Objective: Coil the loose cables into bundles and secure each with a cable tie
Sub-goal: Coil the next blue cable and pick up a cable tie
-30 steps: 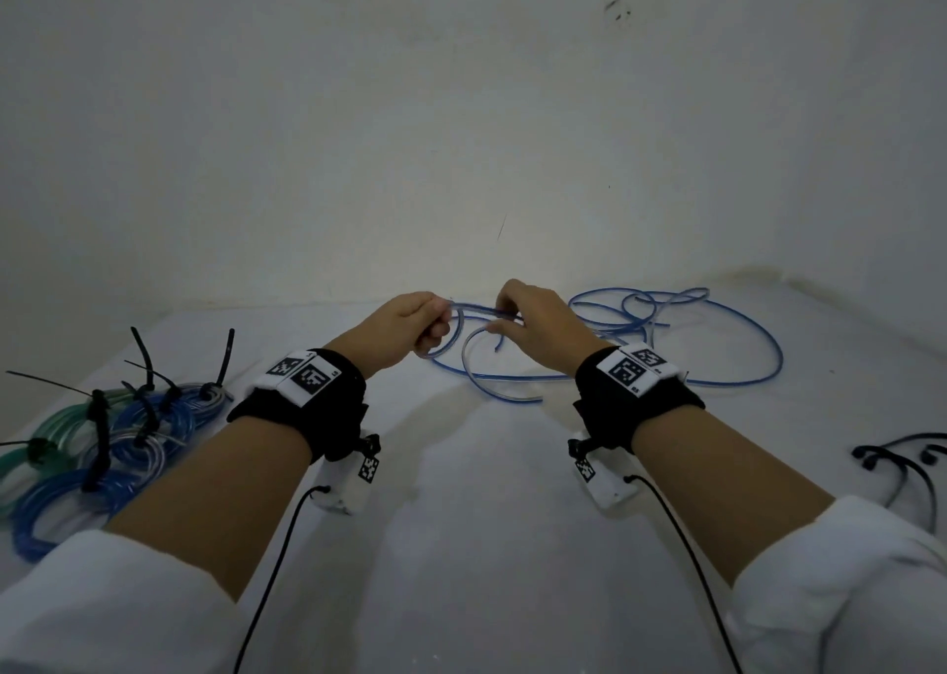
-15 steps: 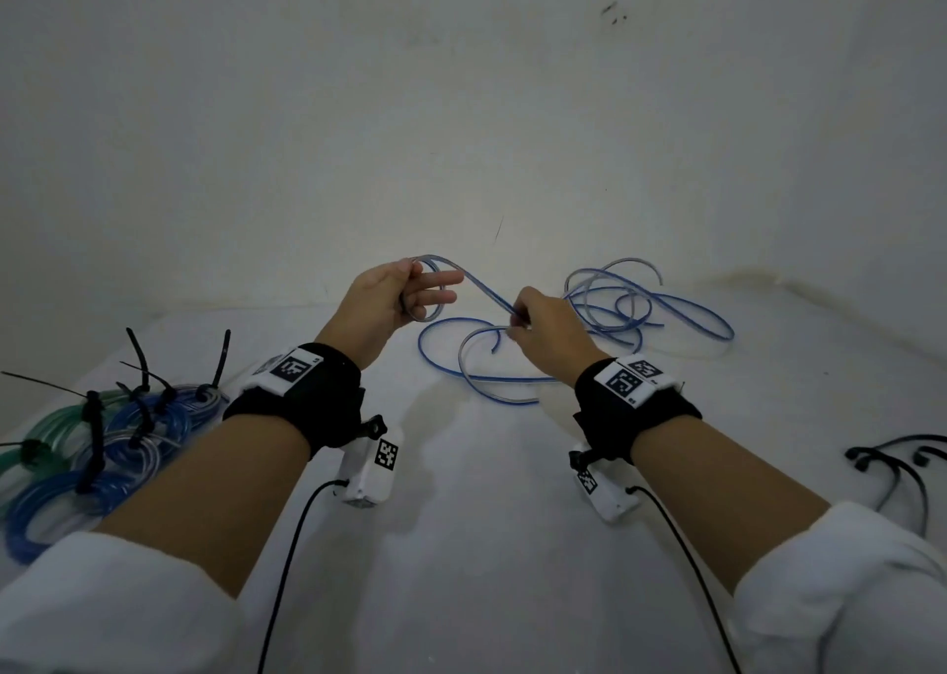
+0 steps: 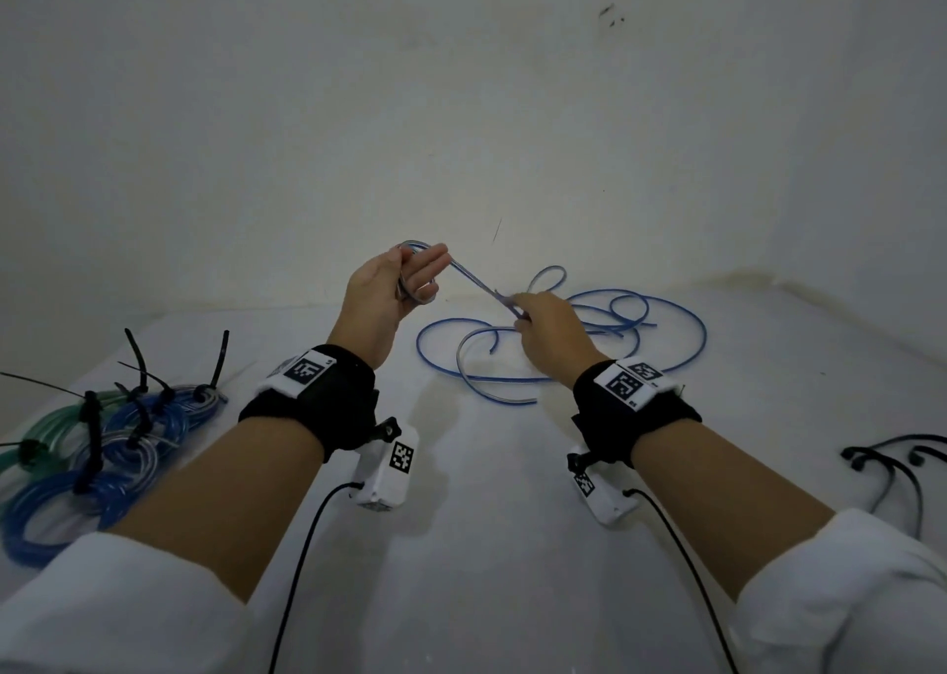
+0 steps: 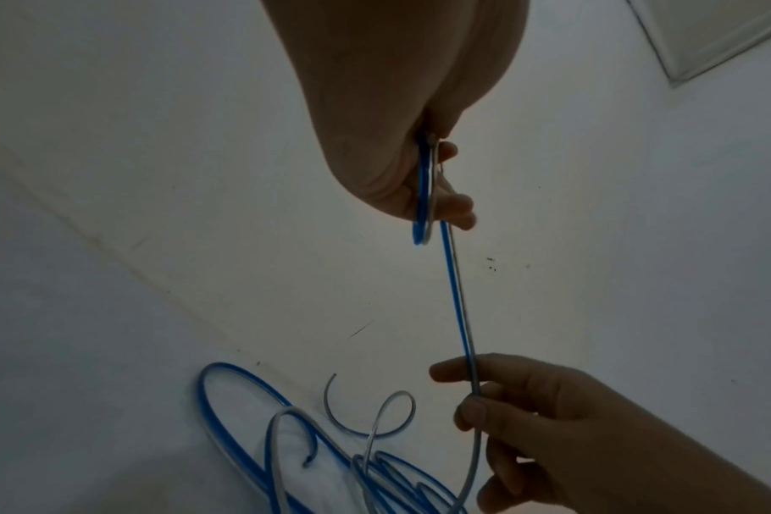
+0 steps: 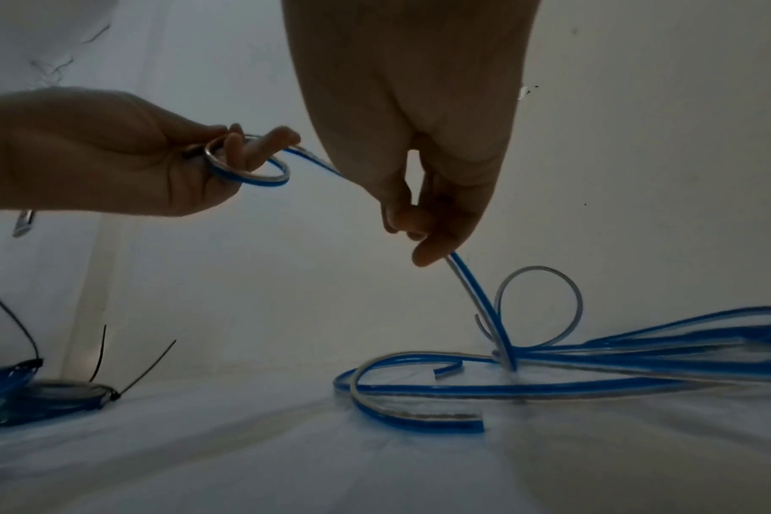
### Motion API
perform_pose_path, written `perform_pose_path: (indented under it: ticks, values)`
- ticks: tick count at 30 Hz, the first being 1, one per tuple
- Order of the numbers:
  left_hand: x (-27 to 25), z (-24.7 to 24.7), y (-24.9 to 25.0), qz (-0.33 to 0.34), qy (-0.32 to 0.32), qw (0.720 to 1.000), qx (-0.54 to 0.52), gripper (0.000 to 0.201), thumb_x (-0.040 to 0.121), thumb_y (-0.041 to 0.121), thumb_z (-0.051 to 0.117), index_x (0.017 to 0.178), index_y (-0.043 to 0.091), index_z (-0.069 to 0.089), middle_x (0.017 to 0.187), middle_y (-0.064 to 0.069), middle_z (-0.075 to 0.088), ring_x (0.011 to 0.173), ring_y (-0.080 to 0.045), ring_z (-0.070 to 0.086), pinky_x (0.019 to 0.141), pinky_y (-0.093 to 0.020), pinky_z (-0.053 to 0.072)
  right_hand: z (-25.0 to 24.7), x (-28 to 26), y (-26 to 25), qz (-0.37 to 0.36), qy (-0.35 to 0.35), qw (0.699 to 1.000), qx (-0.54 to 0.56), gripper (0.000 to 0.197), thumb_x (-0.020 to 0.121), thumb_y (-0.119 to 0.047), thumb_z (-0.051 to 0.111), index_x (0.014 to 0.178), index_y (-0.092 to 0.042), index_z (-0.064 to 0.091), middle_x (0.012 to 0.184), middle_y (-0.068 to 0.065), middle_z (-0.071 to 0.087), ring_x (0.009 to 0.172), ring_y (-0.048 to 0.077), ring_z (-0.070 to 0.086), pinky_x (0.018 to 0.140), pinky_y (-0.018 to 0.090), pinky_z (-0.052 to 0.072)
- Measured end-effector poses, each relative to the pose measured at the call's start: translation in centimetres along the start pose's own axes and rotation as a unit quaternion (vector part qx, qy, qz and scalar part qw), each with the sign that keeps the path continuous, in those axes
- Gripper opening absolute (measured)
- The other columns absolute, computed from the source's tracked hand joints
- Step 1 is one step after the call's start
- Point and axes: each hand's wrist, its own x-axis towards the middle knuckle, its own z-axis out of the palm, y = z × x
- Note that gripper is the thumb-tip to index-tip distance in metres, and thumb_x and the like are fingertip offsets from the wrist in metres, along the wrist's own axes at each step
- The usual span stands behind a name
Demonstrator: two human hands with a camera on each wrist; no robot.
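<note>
A loose blue-and-clear cable point(image 3: 681, 309) sprawls over the white surface point(image 3: 487, 545) at centre right. My left hand point(image 3: 410, 279) is raised and holds a small loop of that cable point(image 5: 247, 170) round its fingers. From the loop a taut stretch point(image 4: 456, 295) runs down to my right hand point(image 3: 533, 325), which pinches the cable between thumb and fingers point(image 5: 428, 243). Below the right hand the cable drops to the tangle point(image 5: 551, 365) on the surface.
Several finished coils point(image 3: 92, 443), blue and green, lie at the left with black cable ties point(image 3: 138, 361) sticking up. Spare black cable ties point(image 3: 891, 468) lie at the right edge. A white wall point(image 3: 461, 110) stands close behind.
My left hand has risen and turned, carrying a loop of the cable upward. The right hand slid along the cable, which is now pulled taut between both hands; the tangle shifted.
</note>
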Motion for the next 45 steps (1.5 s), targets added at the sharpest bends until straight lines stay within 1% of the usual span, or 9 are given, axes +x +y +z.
perform_pose_path:
  ticks: [7, 13, 17, 21, 24, 28, 33, 41, 45]
  values:
    - [0.1, 0.4, -2.1, 0.066, -0.043, 0.974, 0.210, 0.017, 0.100, 0.012, 0.032, 0.111, 0.005, 0.044, 0.124, -0.010, 0.057, 0.110, -0.017, 0.058, 0.090, -0.026, 0.050, -0.3, -0.1, -0.4, -0.044, -0.021, 0.998, -0.047, 0.019, 0.088, -0.003, 0.051, 0.101, -0.012, 0.062, 0.088, 0.005, 0.066, 0.091, 0.024, 0.053, 0.071, 0.034, 0.044]
    - [-0.5, -0.6, -3.2, 0.127, -0.120, 0.874, 0.453, 0.014, 0.099, 0.012, 0.035, 0.101, 0.003, 0.045, 0.119, 0.001, 0.062, 0.107, -0.002, 0.057, 0.081, -0.001, 0.039, -1.0, 0.6, -0.5, -0.079, -0.068, 0.994, 0.027, 0.022, 0.089, -0.004, 0.047, 0.095, -0.011, 0.067, 0.088, 0.003, 0.069, 0.082, 0.019, 0.059, 0.082, 0.042, 0.048]
    - [-0.3, -0.8, -3.0, 0.151, -0.140, 0.816, 0.540, 0.015, 0.099, 0.012, 0.036, 0.101, 0.002, 0.046, 0.114, -0.005, 0.066, 0.103, -0.014, 0.061, 0.082, -0.018, 0.040, -1.4, 0.5, -0.9, -0.079, -0.070, 0.994, 0.016, 0.026, 0.094, -0.005, 0.041, 0.106, -0.010, 0.064, 0.098, 0.010, 0.064, 0.089, 0.019, 0.054, 0.089, 0.044, 0.042]
    - [-0.2, -0.9, -2.8, 0.145, -0.149, 0.787, 0.580, 0.013, 0.098, 0.010, 0.036, 0.087, 0.007, 0.043, 0.097, -0.008, 0.067, 0.093, -0.023, 0.063, 0.082, -0.034, 0.047, -1.8, -0.2, -1.1, -0.128, -0.026, 0.989, 0.071, 0.011, 0.088, -0.007, 0.056, 0.099, -0.009, 0.055, 0.084, 0.003, 0.051, 0.073, 0.004, 0.044, 0.068, 0.018, 0.036]
    - [-0.1, -0.9, -2.8, 0.131, -0.138, 0.788, 0.585, 0.015, 0.098, 0.009, 0.035, 0.084, 0.009, 0.041, 0.089, -0.007, 0.065, 0.088, -0.022, 0.064, 0.079, -0.029, 0.047, -2.0, 0.0, -1.0, -0.179, -0.029, 0.982, 0.047, 0.012, 0.080, -0.003, 0.060, 0.088, -0.009, 0.053, 0.080, -0.001, 0.046, 0.067, 0.005, 0.041, 0.064, 0.014, 0.032]
    - [-0.1, -0.8, -2.7, 0.095, -0.148, 0.818, 0.548, 0.017, 0.098, 0.006, 0.034, 0.089, -0.003, 0.044, 0.091, -0.017, 0.064, 0.086, -0.021, 0.066, 0.069, -0.008, 0.043, -1.8, 0.7, -0.8, -0.198, 0.030, 0.980, -0.013, 0.003, 0.080, -0.008, 0.066, 0.082, -0.010, 0.065, 0.081, 0.000, 0.058, 0.074, 0.016, 0.050, 0.072, 0.031, 0.037]
    - [-0.2, -0.8, -2.8, 0.069, -0.195, 0.833, 0.513, 0.015, 0.097, 0.006, 0.038, 0.093, -0.001, 0.050, 0.082, -0.003, 0.066, 0.069, 0.005, 0.058, 0.072, -0.009, 0.042, -1.7, 1.0, -1.4, -0.251, 0.137, 0.944, -0.166, 0.005, 0.075, -0.015, 0.066, 0.075, -0.017, 0.070, 0.073, -0.006, 0.068, 0.066, 0.024, 0.052, 0.062, 0.030, 0.028]
    - [-0.5, -0.3, -2.6, 0.032, -0.212, 0.851, 0.479, 0.018, 0.099, 0.012, 0.037, 0.095, 0.008, 0.054, 0.074, 0.007, 0.062, 0.064, 0.003, 0.054, 0.068, -0.006, 0.041, -1.2, 1.6, -1.6, -0.251, 0.046, 0.961, -0.107, 0.016, 0.088, -0.013, 0.053, 0.088, -0.008, 0.068, 0.081, 0.007, 0.068, 0.071, 0.027, 0.052, 0.067, 0.041, 0.047]
    - [-0.4, -0.3, -2.3, 0.042, -0.192, 0.856, 0.477, 0.024, 0.099, 0.012, 0.036, 0.079, 0.017, 0.048, 0.070, 0.006, 0.055, 0.061, -0.001, 0.050, 0.064, -0.008, 0.039, -1.2, 1.1, -2.0, -0.166, -0.017, 0.986, -0.010, 0.014, 0.093, -0.015, 0.053, 0.106, -0.008, 0.053, 0.090, 0.010, 0.059, 0.086, 0.017, 0.043, 0.071, 0.025, 0.034]
